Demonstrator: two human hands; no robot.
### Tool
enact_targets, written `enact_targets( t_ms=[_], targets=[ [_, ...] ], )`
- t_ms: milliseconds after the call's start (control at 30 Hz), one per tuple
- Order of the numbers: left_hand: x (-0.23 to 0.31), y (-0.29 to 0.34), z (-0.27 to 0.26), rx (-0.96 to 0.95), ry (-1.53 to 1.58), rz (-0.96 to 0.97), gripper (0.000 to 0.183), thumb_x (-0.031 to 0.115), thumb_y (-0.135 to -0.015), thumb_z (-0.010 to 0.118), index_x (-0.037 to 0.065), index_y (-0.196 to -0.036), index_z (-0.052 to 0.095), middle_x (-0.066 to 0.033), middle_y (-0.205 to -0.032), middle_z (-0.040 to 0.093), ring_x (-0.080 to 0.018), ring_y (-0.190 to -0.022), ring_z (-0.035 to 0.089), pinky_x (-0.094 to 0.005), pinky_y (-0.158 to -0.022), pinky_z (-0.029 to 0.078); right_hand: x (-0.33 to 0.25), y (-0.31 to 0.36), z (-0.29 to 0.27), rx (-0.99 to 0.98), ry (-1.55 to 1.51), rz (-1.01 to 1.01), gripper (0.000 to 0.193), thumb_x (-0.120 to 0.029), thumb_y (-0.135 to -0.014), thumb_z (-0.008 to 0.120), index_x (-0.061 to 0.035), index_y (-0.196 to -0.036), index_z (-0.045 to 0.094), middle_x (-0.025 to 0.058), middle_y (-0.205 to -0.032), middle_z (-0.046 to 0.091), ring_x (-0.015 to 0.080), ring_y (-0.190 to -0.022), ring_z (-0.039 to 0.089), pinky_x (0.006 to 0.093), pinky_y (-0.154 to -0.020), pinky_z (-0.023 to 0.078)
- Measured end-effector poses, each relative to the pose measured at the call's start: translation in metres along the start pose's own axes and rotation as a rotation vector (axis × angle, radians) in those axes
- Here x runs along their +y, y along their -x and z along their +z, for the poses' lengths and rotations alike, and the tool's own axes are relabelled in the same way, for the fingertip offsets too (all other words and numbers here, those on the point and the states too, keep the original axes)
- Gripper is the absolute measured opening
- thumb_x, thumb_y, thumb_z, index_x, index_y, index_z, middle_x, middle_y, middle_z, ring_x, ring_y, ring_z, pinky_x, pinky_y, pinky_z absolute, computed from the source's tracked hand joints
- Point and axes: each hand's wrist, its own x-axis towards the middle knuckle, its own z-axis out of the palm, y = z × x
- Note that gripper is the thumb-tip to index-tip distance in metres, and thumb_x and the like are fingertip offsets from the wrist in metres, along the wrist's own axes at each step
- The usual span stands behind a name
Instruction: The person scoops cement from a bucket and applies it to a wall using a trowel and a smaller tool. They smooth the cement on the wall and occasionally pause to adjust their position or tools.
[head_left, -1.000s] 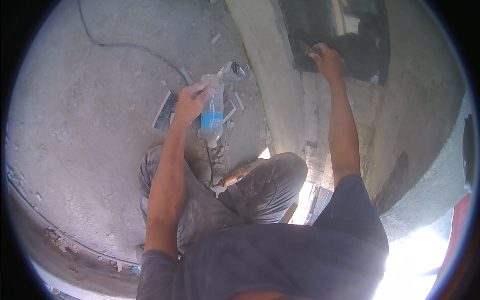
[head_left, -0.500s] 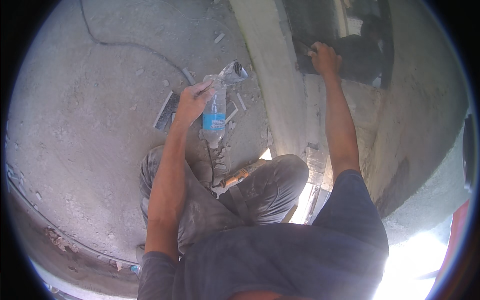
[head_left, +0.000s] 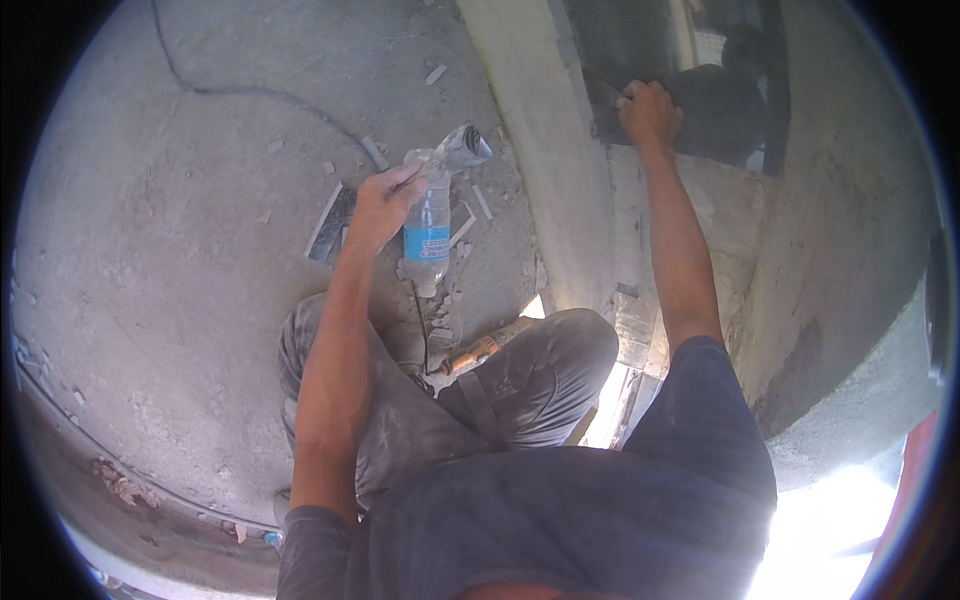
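My left hand is closed around the upper part of a clear plastic bottle with a blue label. The bottle is held over the dusty floor, its narrow end toward my legs. Beside its far end is a silver, crumpled, foil-like piece; whether it is attached to the bottle I cannot tell. My right hand is closed at the near left part of a dark, glossy slab. A thin dark edge shows beside its fingers, but what they grip is hidden.
An orange power tool lies by my folded legs. Dark offcuts and pale chips litter the concrete floor. A black cable crosses the far left. A concrete ledge runs along the slab, with a rough wall at right.
My right hand has shifted very slightly on the slab. My left hand still holds the bottle in nearly the same place.
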Motion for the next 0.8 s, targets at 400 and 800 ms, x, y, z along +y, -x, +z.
enact_targets(
  t_ms=[400, 800],
  targets=[
    [-0.004, 0.0, 0.002, 0.011, -0.023, -0.001, 0.052, 0.016, -0.104, 0.077, -0.009, -0.149, 0.064, -0.0161, -0.139, 0.074, -0.0205, -0.122, 0.071, -0.0338, -0.108, 0.054, -0.002, 0.025, -0.032, -0.018, -0.2, 0.108, 0.032, -0.032, -0.1, 0.077, -0.0099, -0.122, 0.077, 0.0143, -0.123, 0.074, 0.0357, -0.118, 0.072, 0.0512, -0.098, 0.057],
    [-0.012, -0.005, 0.001, -0.007, 0.014, 0.012, 0.05, 0.015, -0.104, 0.077, -0.006, -0.148, 0.067, -0.0129, -0.131, 0.077, -0.0183, -0.116, 0.071, -0.0325, -0.103, 0.055, -0.028, 0.006, 0.025, 0.159, -0.394, 0.184, 0.041, -0.039, -0.102, 0.076, -0.0062, -0.127, 0.073, 0.0163, -0.127, 0.075, 0.0368, -0.119, 0.073, 0.0482, -0.098, 0.058]
  ],
)
